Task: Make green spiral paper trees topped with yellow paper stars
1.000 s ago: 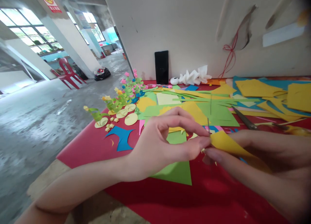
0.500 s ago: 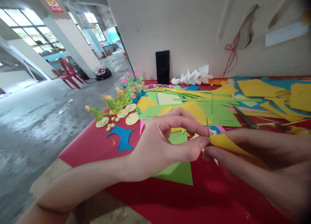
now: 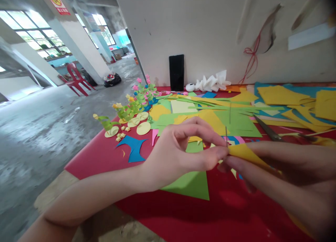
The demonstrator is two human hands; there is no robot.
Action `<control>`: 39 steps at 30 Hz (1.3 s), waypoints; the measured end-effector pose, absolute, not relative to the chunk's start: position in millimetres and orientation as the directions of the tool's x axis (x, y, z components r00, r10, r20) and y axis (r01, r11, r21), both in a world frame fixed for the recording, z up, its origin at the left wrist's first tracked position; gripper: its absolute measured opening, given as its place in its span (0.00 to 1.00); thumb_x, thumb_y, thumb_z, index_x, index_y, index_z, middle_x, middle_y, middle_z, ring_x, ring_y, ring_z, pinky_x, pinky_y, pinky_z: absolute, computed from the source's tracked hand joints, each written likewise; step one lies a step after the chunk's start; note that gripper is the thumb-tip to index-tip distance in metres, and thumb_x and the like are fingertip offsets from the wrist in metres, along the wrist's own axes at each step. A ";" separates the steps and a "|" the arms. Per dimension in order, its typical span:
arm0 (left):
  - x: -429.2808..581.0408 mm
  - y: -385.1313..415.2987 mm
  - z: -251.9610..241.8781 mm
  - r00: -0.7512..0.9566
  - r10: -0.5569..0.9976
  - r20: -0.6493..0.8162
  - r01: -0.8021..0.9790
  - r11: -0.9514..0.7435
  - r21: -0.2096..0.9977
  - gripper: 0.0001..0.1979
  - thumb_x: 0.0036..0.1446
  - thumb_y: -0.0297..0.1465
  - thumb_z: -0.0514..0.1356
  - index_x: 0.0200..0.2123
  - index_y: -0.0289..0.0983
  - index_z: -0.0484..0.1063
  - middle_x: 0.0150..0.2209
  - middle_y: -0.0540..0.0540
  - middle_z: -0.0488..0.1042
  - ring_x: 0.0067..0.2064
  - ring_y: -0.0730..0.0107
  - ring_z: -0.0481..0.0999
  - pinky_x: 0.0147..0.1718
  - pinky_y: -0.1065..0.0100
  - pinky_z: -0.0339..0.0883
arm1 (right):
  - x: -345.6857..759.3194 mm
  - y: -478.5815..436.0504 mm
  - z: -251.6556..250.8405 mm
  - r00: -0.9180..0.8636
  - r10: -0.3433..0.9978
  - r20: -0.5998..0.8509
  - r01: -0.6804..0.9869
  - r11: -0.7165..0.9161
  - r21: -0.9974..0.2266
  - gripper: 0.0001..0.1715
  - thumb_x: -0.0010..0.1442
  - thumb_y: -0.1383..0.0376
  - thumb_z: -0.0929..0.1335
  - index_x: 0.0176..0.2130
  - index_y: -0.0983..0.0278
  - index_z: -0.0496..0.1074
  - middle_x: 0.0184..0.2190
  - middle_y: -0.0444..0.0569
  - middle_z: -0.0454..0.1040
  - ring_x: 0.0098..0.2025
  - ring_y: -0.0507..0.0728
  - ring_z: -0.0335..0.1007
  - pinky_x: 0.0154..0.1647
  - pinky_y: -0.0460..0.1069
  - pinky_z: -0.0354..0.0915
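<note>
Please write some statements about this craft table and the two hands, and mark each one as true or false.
1. The left hand and the right hand both pinch the yellow paper. True.
2. The scissors are in the right hand. False: they lie on the table behind the hands, and no hand touches them.
3. A black rectangle stands upright against the wall. True.
4. The table cover is blue. False: it is red.
5. A green triangle lies flat on the table cover below the left hand. True.
</note>
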State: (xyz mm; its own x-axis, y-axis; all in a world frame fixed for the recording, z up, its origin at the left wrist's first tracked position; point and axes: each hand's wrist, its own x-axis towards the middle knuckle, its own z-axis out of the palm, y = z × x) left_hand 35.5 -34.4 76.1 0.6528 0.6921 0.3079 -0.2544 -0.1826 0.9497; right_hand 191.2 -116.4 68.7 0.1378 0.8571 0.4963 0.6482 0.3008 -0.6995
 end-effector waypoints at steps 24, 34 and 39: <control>36.4 -36.2 78.8 0.653 0.704 0.279 -0.274 -0.123 0.954 0.06 0.48 0.23 0.66 0.27 0.39 0.79 0.29 0.52 0.70 0.34 0.77 0.70 0.37 0.73 0.66 | 184.0 -114.0 67.9 0.254 0.854 0.453 0.528 0.270 -0.805 0.16 0.50 0.49 0.67 0.21 0.55 0.76 0.11 0.43 0.65 0.20 0.58 0.69 0.12 0.47 0.63; 35.1 -36.4 77.3 0.641 0.698 0.318 -0.243 -0.208 0.947 0.06 0.50 0.23 0.65 0.27 0.40 0.78 0.30 0.51 0.71 0.35 0.75 0.71 0.41 0.70 0.67 | 192.8 -121.2 71.9 0.175 0.909 0.379 0.626 0.195 -0.755 0.09 0.50 0.51 0.69 0.26 0.51 0.77 0.26 0.37 0.77 0.28 0.56 0.74 0.13 0.43 0.61; 33.5 -35.2 77.0 0.636 0.690 0.346 -0.198 -0.288 0.937 0.04 0.50 0.25 0.65 0.28 0.39 0.77 0.31 0.50 0.71 0.35 0.75 0.70 0.41 0.69 0.67 | 189.5 -123.6 68.4 0.262 0.887 0.380 0.561 0.180 -0.808 0.07 0.44 0.53 0.73 0.28 0.49 0.77 0.31 0.35 0.77 0.34 0.59 0.75 0.10 0.43 0.57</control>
